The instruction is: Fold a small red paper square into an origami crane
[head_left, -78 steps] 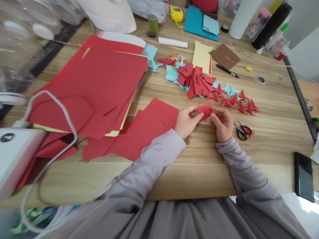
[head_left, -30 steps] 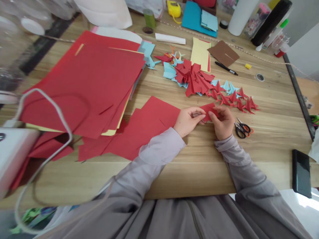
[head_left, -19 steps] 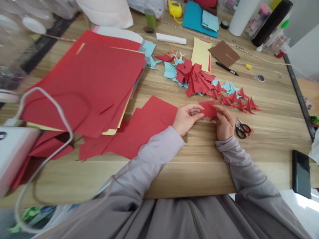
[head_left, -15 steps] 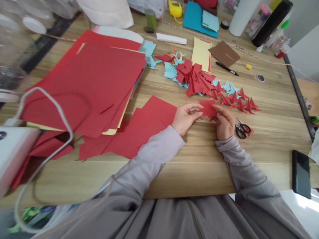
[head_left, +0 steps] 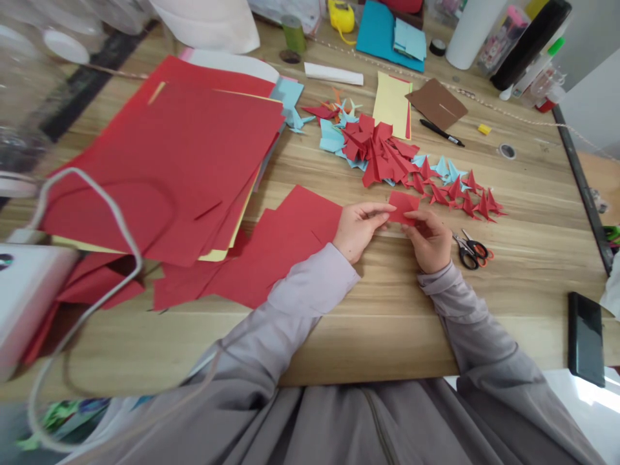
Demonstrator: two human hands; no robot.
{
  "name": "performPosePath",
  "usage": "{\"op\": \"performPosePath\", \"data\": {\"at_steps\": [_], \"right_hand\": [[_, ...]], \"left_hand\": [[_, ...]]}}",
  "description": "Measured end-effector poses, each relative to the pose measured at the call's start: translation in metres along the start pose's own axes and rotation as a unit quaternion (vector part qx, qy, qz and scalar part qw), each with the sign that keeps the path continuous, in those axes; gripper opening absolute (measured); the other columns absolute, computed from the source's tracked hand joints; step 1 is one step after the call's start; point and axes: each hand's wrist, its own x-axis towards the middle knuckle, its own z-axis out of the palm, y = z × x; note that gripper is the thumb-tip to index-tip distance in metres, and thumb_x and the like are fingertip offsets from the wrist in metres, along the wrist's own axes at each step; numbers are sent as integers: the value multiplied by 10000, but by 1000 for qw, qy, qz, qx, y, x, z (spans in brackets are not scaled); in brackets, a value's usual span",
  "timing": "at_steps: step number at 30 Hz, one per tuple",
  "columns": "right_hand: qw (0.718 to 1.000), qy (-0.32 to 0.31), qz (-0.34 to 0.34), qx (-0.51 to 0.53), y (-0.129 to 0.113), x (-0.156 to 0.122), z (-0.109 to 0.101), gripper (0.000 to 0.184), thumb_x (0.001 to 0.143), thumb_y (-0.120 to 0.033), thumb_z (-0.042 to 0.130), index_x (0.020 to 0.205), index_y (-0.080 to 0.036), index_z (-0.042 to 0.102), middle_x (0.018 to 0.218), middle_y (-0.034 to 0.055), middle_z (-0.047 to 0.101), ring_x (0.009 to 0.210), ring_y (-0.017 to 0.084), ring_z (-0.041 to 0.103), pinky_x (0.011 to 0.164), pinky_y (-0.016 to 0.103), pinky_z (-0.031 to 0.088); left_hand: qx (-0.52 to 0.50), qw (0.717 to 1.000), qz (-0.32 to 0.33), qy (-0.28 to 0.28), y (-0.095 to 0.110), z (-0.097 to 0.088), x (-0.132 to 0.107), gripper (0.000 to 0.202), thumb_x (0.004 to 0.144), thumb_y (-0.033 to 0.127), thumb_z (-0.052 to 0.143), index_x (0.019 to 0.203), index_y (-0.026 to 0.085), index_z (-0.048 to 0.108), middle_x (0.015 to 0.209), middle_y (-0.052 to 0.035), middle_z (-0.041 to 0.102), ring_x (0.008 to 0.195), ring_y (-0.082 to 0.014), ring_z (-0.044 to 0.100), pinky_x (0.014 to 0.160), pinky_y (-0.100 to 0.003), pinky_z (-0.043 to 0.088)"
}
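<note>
A small folded red paper piece [head_left: 402, 206] sits just above the wooden table [head_left: 387, 310], pinched from both sides. My left hand [head_left: 359, 229] grips its left edge with thumb and fingers closed. My right hand [head_left: 429, 240] pinches its lower right corner. Behind the hands lies a pile of folded red and light blue paper shapes [head_left: 382, 155], with a row of small red and blue folded figures [head_left: 455, 190] trailing to the right.
Large red sheets [head_left: 165, 168] are stacked at left, and loose red squares [head_left: 271, 252] lie by my left arm. Scissors [head_left: 469, 250] rest right of my right hand. A black phone [head_left: 587, 339] lies at the right edge. A pen [head_left: 440, 134], yellow paper [head_left: 391, 106] and a brown card [head_left: 436, 104] lie farther back.
The red piece has been turned and re-gripped between both hands, from a flat rectangle to a tilted shape. My right hand has shifted slightly left and lower.
</note>
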Motion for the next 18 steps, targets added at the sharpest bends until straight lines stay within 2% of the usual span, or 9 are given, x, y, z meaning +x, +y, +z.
{"op": "performPosePath", "data": {"at_steps": [3, 7, 9, 13, 16, 18], "right_hand": [[1000, 3, -21, -18, 1, 1, 0, 108, 737, -238, 690, 844, -229, 689, 836, 13, 637, 730, 140, 592, 641, 281, 503], [1000, 11, -17, 3, -1, 3, 0, 100, 705, -271, 740, 788, -228, 703, 839, 19, 645, 767, 152, 611, 662, 289, 510], [1000, 23, -1, 16, -3, 4, 0, 86, 712, -294, 739, 737, -219, 705, 758, 11, 651, 717, 147, 610, 654, 291, 503], [996, 52, 50, 53, -6, 5, 1, 173, 710, -354, 736, 670, -193, 684, 627, -12, 628, 562, 114, 565, 570, 276, 473], [992, 63, 74, 77, -4, 6, 2, 206, 695, -378, 742, 665, -190, 665, 599, -22, 620, 515, 103, 544, 525, 263, 453], [993, 72, 62, 73, -3, 6, 2, 206, 689, -375, 748, 657, -191, 660, 636, -12, 636, 560, 110, 564, 550, 265, 464]], "left_hand": [[15, 1000, 10, 5, 3, 1, -1, 125, 613, 179, 706, 730, 158, 742, 631, -6, 668, 560, -78, 556, 559, -211, 446], [38, 999, 15, 10, 5, 1, -3, 127, 626, 152, 677, 729, 163, 752, 624, -4, 670, 554, -76, 542, 555, -208, 428], [50, 999, 7, 9, 5, 0, -3, 156, 632, 129, 655, 745, 165, 757, 623, -4, 670, 564, -81, 541, 557, -211, 421], [72, 997, 0, -3, 3, 1, -4, 188, 636, 119, 652, 779, 168, 763, 671, -13, 694, 604, -97, 564, 600, -231, 442], [72, 997, 7, -9, 3, 1, -5, 167, 632, 126, 672, 764, 174, 764, 745, -21, 719, 679, -112, 605, 676, -247, 472], [77, 997, 8, -11, 3, 1, -5, 153, 630, 128, 678, 749, 175, 763, 753, -21, 720, 701, -119, 613, 702, -257, 482]]}}
